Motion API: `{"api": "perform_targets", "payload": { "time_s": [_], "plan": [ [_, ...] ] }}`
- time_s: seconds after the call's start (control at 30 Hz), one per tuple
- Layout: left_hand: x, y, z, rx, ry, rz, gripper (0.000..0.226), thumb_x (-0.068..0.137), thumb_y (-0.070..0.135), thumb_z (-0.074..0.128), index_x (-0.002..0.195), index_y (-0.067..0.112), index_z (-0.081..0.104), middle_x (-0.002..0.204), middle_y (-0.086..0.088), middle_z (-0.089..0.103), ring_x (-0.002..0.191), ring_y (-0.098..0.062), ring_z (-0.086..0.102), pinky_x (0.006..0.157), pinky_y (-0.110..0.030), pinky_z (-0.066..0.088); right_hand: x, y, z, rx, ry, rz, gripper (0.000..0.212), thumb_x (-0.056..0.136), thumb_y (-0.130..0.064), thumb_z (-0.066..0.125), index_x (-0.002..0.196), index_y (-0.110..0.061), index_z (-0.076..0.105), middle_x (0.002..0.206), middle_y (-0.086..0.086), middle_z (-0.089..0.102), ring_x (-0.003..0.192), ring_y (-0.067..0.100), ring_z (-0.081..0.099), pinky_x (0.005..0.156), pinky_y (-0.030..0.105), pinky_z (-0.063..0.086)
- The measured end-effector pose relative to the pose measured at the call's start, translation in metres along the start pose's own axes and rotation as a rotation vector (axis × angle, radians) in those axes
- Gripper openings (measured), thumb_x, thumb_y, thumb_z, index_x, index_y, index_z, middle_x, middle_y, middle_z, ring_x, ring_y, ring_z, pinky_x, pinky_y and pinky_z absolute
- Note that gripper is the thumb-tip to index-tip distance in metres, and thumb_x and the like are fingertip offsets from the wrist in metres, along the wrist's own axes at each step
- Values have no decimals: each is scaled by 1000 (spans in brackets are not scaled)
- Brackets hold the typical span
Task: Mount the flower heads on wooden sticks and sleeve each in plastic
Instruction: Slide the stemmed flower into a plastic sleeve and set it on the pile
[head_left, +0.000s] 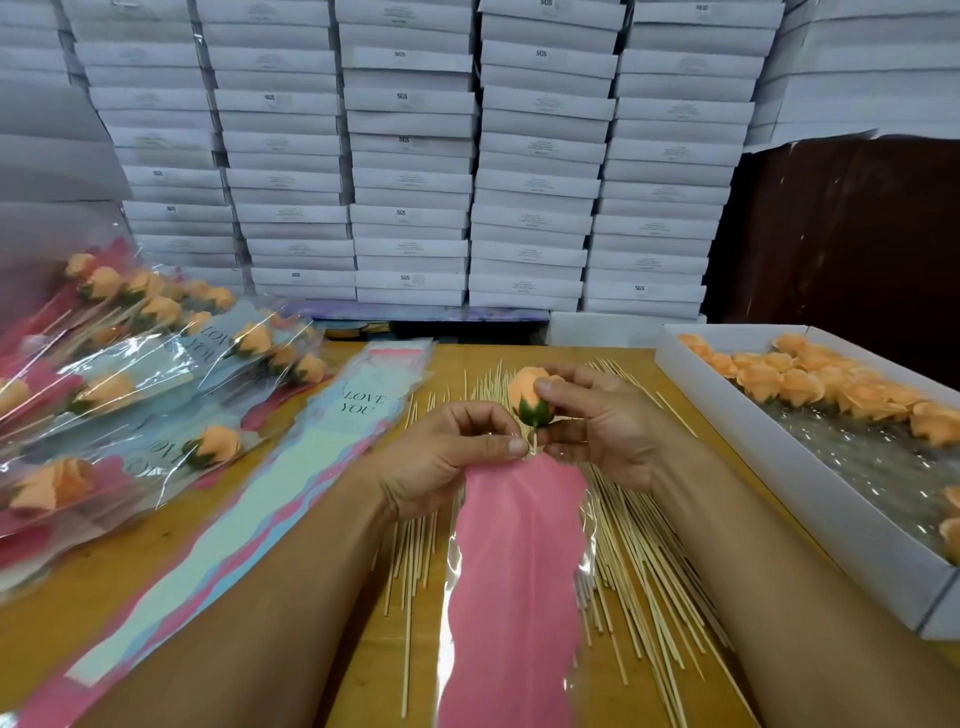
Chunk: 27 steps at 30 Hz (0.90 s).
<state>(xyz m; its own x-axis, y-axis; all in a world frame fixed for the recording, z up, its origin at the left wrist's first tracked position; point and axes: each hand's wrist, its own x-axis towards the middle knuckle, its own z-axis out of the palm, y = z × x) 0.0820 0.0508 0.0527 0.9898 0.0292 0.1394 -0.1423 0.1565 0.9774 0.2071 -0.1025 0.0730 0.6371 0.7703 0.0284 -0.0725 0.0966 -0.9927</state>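
Over the desk (332, 582), the right hand (597, 426) pinches an orange flower head (527, 397) while the left hand (457, 452) pinches the pink sleeve (514, 571), apparently at its mouth; a white box (769, 457) holds more heads (800, 387).

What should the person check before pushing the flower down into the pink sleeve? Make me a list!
1. Flower head sits on its stick: ok, a short bit of stick shows under the green base.
2. Right hand holds the flower: ok, fingers pinch it.
3. Left hand holds the pink sleeve at its top: ok.
4. Sleeve mouth is open: cannot tell, fingers hide it.
5. Stick already inside the sleeve: cannot tell.
6. More flowers wait in the white box: ok.
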Motion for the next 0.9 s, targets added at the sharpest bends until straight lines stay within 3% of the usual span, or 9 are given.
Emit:
{"api": "perform_targets", "payload": {
  "time_s": [0.17, 0.33, 0.43, 0.53, 0.7, 0.8, 0.9],
  "plan": [
    [1, -2, 0, 9, 39, 25, 10, 78, 4, 72, 73, 13, 70, 75, -4, 65, 66, -12, 63, 64, -23, 54, -1, 2, 3, -86, 36, 6, 31, 87, -22, 77, 116, -19, 65, 86, 4, 72, 55, 18, 63, 50, 25, 50],
    [4, -2, -2, 26, 99, 57, 11, 76, 7, 75, 71, 16, 71, 75, -3, 65, 66, -12, 62, 63, -22, 53, -1, 3, 7, -209, 22, -61, 6, 95, -29, 69, 92, -24, 70, 70, -7, 66, 51, 9, 53, 47, 21, 42],
    [5, -2, -3, 13, 137, 85, 12, 76, 8, 78, 71, 17, 71, 76, -3, 66, 68, -12, 63, 64, -22, 53, -2, 3, 12, -255, 25, -88, 20, 97, -38, 64, 86, -23, 71, 69, -9, 65, 56, 5, 57, 49, 18, 45],
    [5, -2, -4, -2, 170, 108, 12, 73, 14, 82, 75, 15, 70, 78, -3, 67, 70, -12, 63, 66, -23, 53, -2, 3, 15, -293, 55, -106, 42, 95, -48, 61, 97, -8, 73, 78, 2, 61, 70, 15, 55, 59, 24, 46],
    [6, -2, -3, 13, 200, 128, 11, 73, 17, 81, 72, 19, 71, 76, 0, 66, 69, -11, 63, 65, -24, 53, -4, 3, 17, -300, 43, -103, 36, 96, -54, 56, 73, -35, 75, 61, -15, 59, 57, 2, 54, 62, 25, 43],
    [6, -2, -2, 15, 205, 140, 11, 73, 18, 81, 71, 18, 70, 73, 1, 65, 66, -11, 62, 61, -23, 53, -2, 4, 17, -288, 44, -60, 36, 91, -58, 60, 77, -26, 73, 63, -14, 62, 59, 2, 58, 63, 26, 45],
    [6, -2, 0, 39, 232, 156, 11, 73, 18, 80, 70, 19, 69, 71, 1, 62, 63, -10, 60, 60, -22, 51, -4, 3, 17, -260, 1, -7, 46, 70, -70, 69, 75, -24, 72, 69, -10, 66, 62, 3, 61, 61, 27, 46]
  ]
}}
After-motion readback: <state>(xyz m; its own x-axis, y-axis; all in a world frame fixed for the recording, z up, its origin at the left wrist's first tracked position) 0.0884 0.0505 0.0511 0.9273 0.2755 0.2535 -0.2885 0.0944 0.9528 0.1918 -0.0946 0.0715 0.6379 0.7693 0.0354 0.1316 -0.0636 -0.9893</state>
